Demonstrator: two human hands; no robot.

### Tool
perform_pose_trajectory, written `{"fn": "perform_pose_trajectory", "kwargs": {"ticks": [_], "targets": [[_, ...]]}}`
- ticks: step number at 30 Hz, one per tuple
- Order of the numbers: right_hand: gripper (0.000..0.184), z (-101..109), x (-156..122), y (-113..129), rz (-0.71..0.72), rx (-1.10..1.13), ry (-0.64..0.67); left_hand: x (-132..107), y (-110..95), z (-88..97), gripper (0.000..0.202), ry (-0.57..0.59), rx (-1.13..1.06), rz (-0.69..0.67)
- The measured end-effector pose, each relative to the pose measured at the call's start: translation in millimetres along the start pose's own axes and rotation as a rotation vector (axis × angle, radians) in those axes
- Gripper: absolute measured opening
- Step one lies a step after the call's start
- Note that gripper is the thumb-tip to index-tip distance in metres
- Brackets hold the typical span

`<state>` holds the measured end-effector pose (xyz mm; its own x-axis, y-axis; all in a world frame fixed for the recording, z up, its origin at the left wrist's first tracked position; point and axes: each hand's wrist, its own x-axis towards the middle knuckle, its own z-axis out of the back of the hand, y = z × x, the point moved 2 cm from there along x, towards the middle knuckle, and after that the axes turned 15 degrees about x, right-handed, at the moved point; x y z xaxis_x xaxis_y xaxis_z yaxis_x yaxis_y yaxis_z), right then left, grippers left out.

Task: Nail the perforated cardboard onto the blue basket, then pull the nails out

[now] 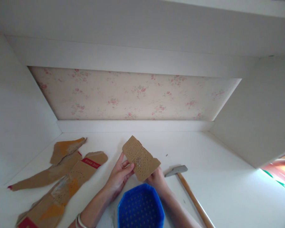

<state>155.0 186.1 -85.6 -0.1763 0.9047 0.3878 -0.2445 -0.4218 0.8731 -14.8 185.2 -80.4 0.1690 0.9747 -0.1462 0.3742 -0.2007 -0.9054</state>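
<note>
A torn piece of brown cardboard (144, 161), dotted with rows of small holes, is tilted up between my two hands. My left hand (120, 175) grips its lower left edge, thumb on the front face and fingers behind. At the lower right edge, my right hand (158, 180) holds the same piece, its fingers mostly hidden behind the cardboard. Directly below, close to both wrists, stands a blue plastic basket (161, 205) with a perforated bottom. A hammer (192, 194) with a grey metal head and wooden handle lies just right of my right hand.
Torn cardboard strips (78, 177) with red print and orange patches lie on the white surface (123, 139) at left. White side panels and an overhanging white board enclose the space. Floral wallpaper (137, 98) covers the back. A small brown scrap (166, 155) lies near the hammer.
</note>
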Motion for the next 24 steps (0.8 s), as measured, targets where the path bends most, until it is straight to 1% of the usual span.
{"fn": "perform_pose_trajectory", "kwargs": {"ticks": [3,5,6,9,10,11,14,17,21,24], "targets": [[0.025,1,-1,-3,0.011,-0.021,-0.025,-2,-2,-0.9,0.117,-0.037,0.021,-0.01],[0.023,0,-2,-7,0.02,-0.045,-0.038,-3,-2,-1.0,0.116,-0.025,0.045,-0.009],[0.023,0,-3,-9,0.024,-0.059,-0.042,-3,-1,-0.8,0.109,-0.007,0.059,-0.005],[0.022,-2,-5,-13,0.034,-0.088,-0.043,-2,4,0.8,0.077,0.054,0.099,0.022],[0.022,-2,-5,-14,0.037,-0.09,-0.04,-1,5,1.6,0.071,0.061,0.109,0.03],[0.021,-3,-5,-14,0.041,-0.088,-0.038,-1,6,2.5,0.068,0.061,0.117,0.037],[0.02,-2,-6,-11,0.049,-0.064,-0.039,0,8,3.6,0.078,0.058,0.14,0.057],[0.015,1,-6,-4,0.043,-0.021,-0.042,0,7,2.2,0.089,0.073,0.168,0.08],[0.008,2,-6,5,0.036,0.042,-0.036,-4,6,-0.7,0.092,0.105,0.16,0.114],[0.012,1,-7,9,0.03,0.08,-0.028,-5,6,-0.9,0.089,0.115,0.092,0.132]]}}
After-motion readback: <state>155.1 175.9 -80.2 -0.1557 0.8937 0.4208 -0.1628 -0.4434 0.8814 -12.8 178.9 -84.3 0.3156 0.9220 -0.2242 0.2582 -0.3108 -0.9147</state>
